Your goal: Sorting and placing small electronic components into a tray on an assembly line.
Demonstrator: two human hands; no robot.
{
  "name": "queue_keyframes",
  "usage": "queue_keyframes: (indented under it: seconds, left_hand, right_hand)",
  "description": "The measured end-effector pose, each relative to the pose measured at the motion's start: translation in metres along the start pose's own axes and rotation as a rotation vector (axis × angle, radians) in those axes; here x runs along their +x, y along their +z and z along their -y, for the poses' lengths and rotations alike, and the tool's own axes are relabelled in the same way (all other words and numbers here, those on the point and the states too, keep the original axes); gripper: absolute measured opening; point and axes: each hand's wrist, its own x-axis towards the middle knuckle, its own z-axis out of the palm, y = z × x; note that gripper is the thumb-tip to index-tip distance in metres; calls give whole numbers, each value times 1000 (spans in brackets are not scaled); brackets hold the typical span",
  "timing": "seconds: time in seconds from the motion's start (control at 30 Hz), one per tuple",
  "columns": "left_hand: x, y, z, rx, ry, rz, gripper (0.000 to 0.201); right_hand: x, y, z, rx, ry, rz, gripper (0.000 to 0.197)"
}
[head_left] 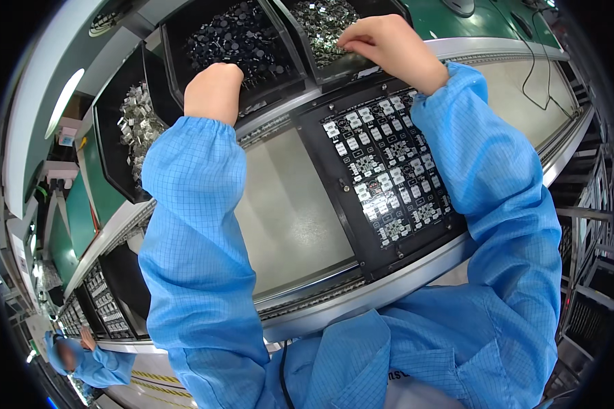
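My left hand point(215, 90) is at the near part of a black bin point(175, 65) of small dark round components point(235, 41). Its fingers curl down and inward; the tips and anything in them are hidden. Over a second black bin point(351, 70), heaped with small shiny silvery components point(324, 24), my right hand point(392, 48) has thumb and fingers drawn together at the pile. What they pinch cannot be made out. Below the right hand, a black carrier point(338, 180) holds a panel of circuit boards point(389, 170) fitted with many pale parts.
The carrier sits on a conveyor point(286, 204) with metal rails. A third black bin point(106, 140) of silvery metal parts point(140, 123) stands at the left. A cable point(535, 95) lies at the far right. Farther down the line, at lower left, a person in blue point(102, 365) works near more carriers point(102, 300).
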Motion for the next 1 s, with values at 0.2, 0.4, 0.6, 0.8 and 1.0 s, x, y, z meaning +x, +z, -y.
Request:
queue_keyframes:
  seconds: [0.2, 0.4, 0.6, 0.8, 1.0]
  left_hand:
    - [-6, -8, 4, 33, -37, 76, 6]
    - [-4, 6, 19, -14, 20, -53, 7]
    - [-7, -11, 19, -373, -51, -92, 15]
    - [-30, -29, -5, -1244, -37, -137, 17]
    - [-67, -22, -36, -1694, -147, 188, 21]
  right_hand:
    - [-25, 0, 33, 494, 100, 21, 8]
    - [-52, 35, 44, 395, 47, 208, 11]
    - [-55, 52, 44, 469, 146, 272, 14]
    - [-54, 49, 54, 253, 107, 306, 13]
    - [-53, 53, 51, 149, 28, 293, 16]
